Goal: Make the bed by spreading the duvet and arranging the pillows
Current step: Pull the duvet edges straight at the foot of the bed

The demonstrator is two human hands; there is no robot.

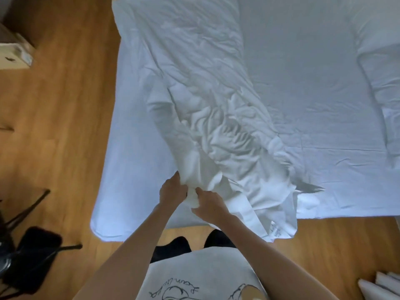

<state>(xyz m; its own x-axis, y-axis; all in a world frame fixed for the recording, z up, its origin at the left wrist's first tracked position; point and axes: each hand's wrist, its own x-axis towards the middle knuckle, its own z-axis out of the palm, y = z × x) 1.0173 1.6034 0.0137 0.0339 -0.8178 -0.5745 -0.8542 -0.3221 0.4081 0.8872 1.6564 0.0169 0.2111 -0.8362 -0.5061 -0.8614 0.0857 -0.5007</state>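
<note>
Head view shows the duvet (216, 118) lying bunched in a crumpled strip along the left part of the bed (313, 83), its near end hanging over the foot. My left hand (172, 191) and right hand (208, 202) sit close together, fingers curled into one gathered corner. Pulling from so narrow a hold could drag the whole bundle off onto the floor (58, 126) instead of spreading it.

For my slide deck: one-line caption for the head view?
Both hands, left and right, grip a bunched duvet corner at the bed's foot.
</note>
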